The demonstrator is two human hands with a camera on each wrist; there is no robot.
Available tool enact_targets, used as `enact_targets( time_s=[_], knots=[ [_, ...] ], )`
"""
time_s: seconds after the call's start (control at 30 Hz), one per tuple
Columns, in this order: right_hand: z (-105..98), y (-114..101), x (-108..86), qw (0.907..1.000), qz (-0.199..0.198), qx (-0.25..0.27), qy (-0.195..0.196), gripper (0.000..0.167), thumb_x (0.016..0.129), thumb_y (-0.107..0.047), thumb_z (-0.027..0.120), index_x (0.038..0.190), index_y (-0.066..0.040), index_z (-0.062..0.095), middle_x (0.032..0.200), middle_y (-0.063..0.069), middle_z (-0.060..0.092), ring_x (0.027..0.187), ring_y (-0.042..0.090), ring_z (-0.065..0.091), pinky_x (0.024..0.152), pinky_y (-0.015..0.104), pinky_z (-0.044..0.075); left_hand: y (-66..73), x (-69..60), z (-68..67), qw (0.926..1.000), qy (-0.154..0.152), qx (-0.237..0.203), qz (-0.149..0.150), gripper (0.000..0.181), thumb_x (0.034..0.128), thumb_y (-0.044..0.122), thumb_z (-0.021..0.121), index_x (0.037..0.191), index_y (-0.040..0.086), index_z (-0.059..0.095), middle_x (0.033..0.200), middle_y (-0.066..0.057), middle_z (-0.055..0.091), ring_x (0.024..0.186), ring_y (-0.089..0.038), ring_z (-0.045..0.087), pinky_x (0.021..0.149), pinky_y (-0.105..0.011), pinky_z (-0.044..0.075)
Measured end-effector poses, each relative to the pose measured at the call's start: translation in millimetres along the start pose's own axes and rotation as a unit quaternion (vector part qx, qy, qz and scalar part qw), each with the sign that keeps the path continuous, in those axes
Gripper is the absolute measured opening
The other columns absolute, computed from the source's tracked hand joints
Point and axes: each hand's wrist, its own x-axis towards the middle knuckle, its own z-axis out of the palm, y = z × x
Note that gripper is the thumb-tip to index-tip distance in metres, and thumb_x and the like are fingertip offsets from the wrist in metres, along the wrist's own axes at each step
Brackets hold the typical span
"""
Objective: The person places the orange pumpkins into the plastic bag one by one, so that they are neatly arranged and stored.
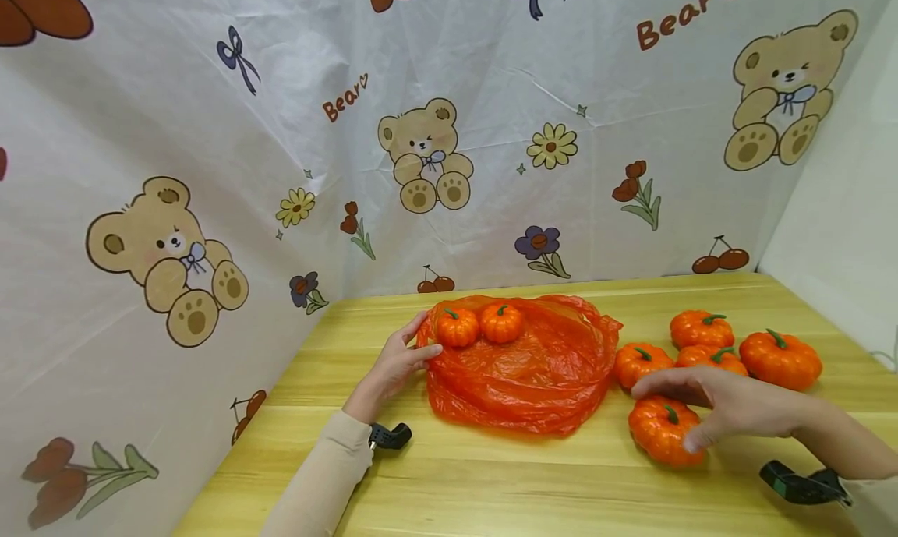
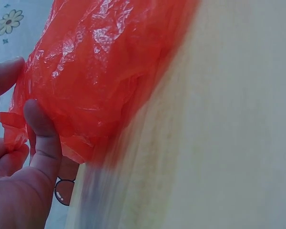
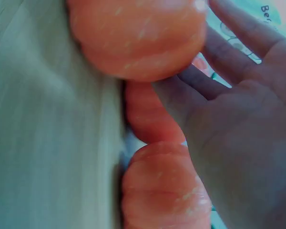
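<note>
A red plastic bag [image 1: 519, 400] lies spread on the table with its mouth open. Two small orange pumpkins [image 1: 457, 330] with green stems sit side by side at its far left. My left hand [image 1: 393, 369] pinches the bag's left rim between thumb and fingers; the left wrist view shows the crinkled plastic [image 2: 86, 86] between them. To the right of the bag, my right hand [image 1: 744, 400] grips another small pumpkin [image 1: 659, 436], thumb on its near right side, fingers reaching over its far side. In the right wrist view the thumb touches this pumpkin [image 3: 138, 43] from below.
Several more pumpkins [image 1: 780, 362] stand close together behind my right hand, the leftmost [image 1: 640, 363] near the bag's edge. The wooden table [image 1: 491, 490] meets a bear-printed cloth [image 1: 491, 210] at the back and left. A white wall [image 1: 842, 241] rises on the right.
</note>
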Motion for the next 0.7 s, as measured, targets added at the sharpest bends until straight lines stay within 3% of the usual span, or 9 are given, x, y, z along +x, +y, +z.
enact_targets(
  time_s=[0.2, 0.37, 0.5, 0.7],
  knots=[
    [2.4, 9.3, -3.3, 0.9951, 0.011, -0.098, -0.006, 0.077, 0.078, -0.022, 0.088, 0.147, -0.017, 0.054, 0.148, -0.002, 0.058, 0.129, -0.006, 0.048, 0.102, 0.01, 0.037, -0.6, 0.3, 0.3, 1.0, 0.0, 0.0, -0.002, 0.086, 0.0938, 0.002, 0.071, 0.165, 0.017, 0.025, 0.168, -0.013, 0.03, 0.095, -0.016, 0.063, 0.068, -0.022, 0.057],
    [-0.3, 13.3, -6.8, 0.9887, -0.006, -0.148, -0.024, 0.091, 0.069, -0.026, 0.093, 0.149, -0.02, 0.051, 0.147, -0.004, 0.057, 0.126, 0.001, 0.049, 0.099, 0.018, 0.04, 0.1, 0.5, 1.0, 1.0, 0.002, 0.001, 0.001, 0.087, 0.0933, 0.001, 0.071, 0.165, 0.016, 0.025, 0.168, -0.013, 0.03, 0.097, -0.017, 0.063, 0.069, -0.023, 0.057],
    [-3.5, 16.7, -8.5, 0.9909, -0.004, -0.124, -0.052, 0.097, 0.068, -0.025, 0.093, 0.152, -0.016, 0.046, 0.15, 0.0, 0.054, 0.127, 0.003, 0.048, 0.1, 0.017, 0.038, 0.7, 0.3, 1.1, 1.0, 0.003, 0.001, 0.0, 0.086, 0.0932, 0.001, 0.071, 0.165, 0.017, 0.026, 0.168, -0.014, 0.031, 0.099, -0.017, 0.064, 0.07, -0.023, 0.058],
    [-9.9, 24.4, -11.6, 0.9966, 0.032, -0.04, -0.065, 0.096, 0.07, -0.015, 0.09, 0.153, -0.009, 0.043, 0.156, 0.01, 0.049, 0.136, 0.006, 0.048, 0.11, 0.015, 0.035, -1.0, 0.9, 0.8, 1.0, 0.0, 0.004, 0.001, 0.086, 0.0933, 0.001, 0.072, 0.165, 0.018, 0.026, 0.169, -0.012, 0.029, 0.1, -0.017, 0.063, 0.071, -0.022, 0.057]
  ],
)
